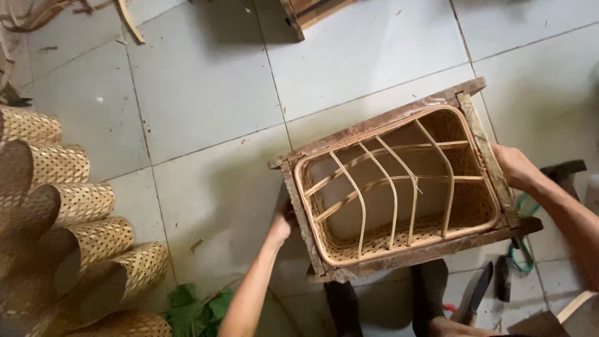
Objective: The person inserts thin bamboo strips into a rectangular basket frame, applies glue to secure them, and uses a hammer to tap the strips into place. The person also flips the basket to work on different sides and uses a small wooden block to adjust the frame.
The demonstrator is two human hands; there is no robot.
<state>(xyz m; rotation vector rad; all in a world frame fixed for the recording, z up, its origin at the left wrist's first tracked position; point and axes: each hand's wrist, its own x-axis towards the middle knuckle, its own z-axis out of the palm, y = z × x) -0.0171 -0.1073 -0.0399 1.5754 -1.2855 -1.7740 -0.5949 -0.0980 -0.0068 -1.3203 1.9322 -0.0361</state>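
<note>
A rectangular wooden frame (374,125) holds a woven bamboo basket (471,206) with curved bamboo ribs (390,187) crossing its open side. The frame is lifted above the tiled floor and tilted. My left hand (282,223) grips the frame's left side from below. My right hand (515,165) holds the frame's right edge.
Several rolled woven bamboo sheets (87,243) lie stacked at the left. Green leaves (196,309) lie on the grey floor tiles (206,93). A knife (477,293) and dark tools (504,278) lie at the lower right. A wooden piece (309,12) sits at the top.
</note>
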